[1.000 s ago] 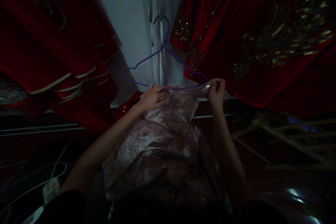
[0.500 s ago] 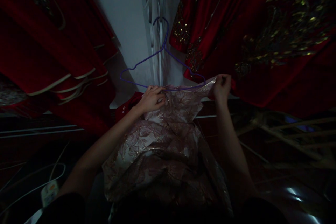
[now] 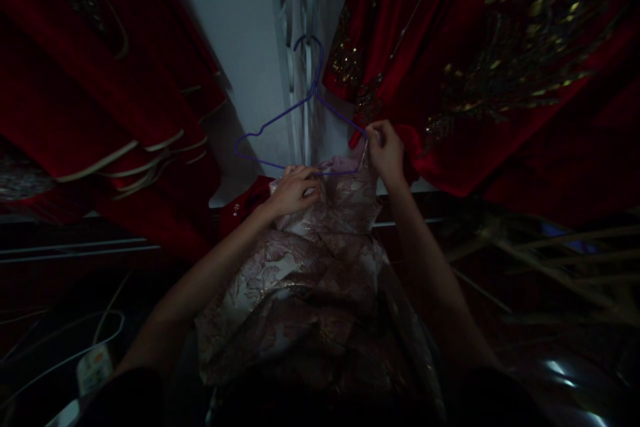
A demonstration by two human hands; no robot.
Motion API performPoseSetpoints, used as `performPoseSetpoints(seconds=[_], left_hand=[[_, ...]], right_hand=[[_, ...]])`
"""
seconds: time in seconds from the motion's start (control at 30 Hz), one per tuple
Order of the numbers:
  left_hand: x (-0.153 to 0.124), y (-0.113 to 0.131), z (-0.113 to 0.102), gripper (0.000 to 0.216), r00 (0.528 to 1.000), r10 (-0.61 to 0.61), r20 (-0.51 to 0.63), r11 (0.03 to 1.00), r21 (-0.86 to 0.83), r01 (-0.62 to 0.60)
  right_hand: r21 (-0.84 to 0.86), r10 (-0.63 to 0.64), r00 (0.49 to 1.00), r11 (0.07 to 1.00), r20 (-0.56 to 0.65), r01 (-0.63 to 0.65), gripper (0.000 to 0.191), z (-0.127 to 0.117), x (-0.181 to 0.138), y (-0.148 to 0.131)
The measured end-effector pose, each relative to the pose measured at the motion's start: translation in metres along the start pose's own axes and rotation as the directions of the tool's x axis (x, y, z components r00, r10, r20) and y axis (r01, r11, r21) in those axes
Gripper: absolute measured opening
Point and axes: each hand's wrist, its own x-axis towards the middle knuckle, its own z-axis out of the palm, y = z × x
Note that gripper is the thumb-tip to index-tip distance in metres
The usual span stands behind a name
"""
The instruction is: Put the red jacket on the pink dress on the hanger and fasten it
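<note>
Our left hand (image 3: 295, 190) and right hand (image 3: 385, 150) are bare, forearms uncovered; dark sleeves (image 3: 125, 397) begin above our elbows, in dim light.

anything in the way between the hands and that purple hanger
Nothing visible does. The left hand grips the pink brocade garment at the bottom bar of the purple hanger; the right hand pinches its fabric at the hanger's right shoulder. The red embroidered garment hangs close beside the right hand, not between.

Now: one purple hanger (image 3: 313, 88), one pink brocade garment (image 3: 305, 280), two hands, left hand (image 3: 295, 190) and right hand (image 3: 385, 152), one power strip (image 3: 93, 367).
</note>
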Motion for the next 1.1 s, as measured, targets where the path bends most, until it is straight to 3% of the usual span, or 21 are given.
performPoseSetpoints(seconds=[0.2,0.3,0.37,0.43,0.47,0.53,0.63,0.77,1.1], left_hand=[[0.006,0.002,0.0,0.022,0.991,-0.072,-0.108,0.981,-0.188,0.051],[0.011,-0.016,-0.011,0.027,0.933,-0.195,-0.301,0.942,-0.323,0.093],[0.009,-0.039,-0.019,0.029,0.799,-0.337,-0.498,0.915,-0.373,0.153],[-0.001,-0.069,-0.024,0.031,0.599,-0.473,-0.646,0.879,-0.398,0.263],[-0.008,-0.084,-0.025,0.033,0.523,-0.518,-0.677,0.856,-0.408,0.319],[-0.025,-0.111,-0.022,0.033,0.433,-0.584,-0.686,0.806,-0.427,0.411],[-0.049,-0.139,-0.011,0.029,0.384,-0.701,-0.601,0.708,-0.522,0.477],[-0.063,-0.151,0.002,0.025,0.336,-0.799,-0.499,0.602,-0.662,0.447],[-0.064,-0.143,0.004,0.03,0.352,-0.738,-0.575,0.674,-0.653,0.345]], right_hand=[[0.024,-0.039,0.999,0.999,0.005,0.039,0.042,0.016,0.002,-0.017],[0.02,-0.038,0.999,0.999,-0.009,0.039,0.043,0.014,0.005,-0.012],[0.02,-0.042,0.999,0.999,-0.021,0.043,0.044,0.012,0.008,-0.007],[0.026,-0.046,0.999,0.999,-0.018,0.046,0.044,0.011,0.011,-0.003],[0.031,-0.047,0.999,0.998,-0.013,0.047,0.044,0.01,0.012,-0.002],[0.04,-0.052,0.999,0.998,-0.008,0.052,0.043,0.01,0.013,-0.001],[0.045,-0.06,0.998,0.997,-0.014,0.06,0.04,0.01,0.013,-0.002],[0.051,-0.058,0.998,0.997,-0.009,0.058,0.04,0.011,0.014,-0.001],[0.027,-0.047,0.999,0.999,-0.001,0.047,0.04,0.007,0.017,-0.002]])
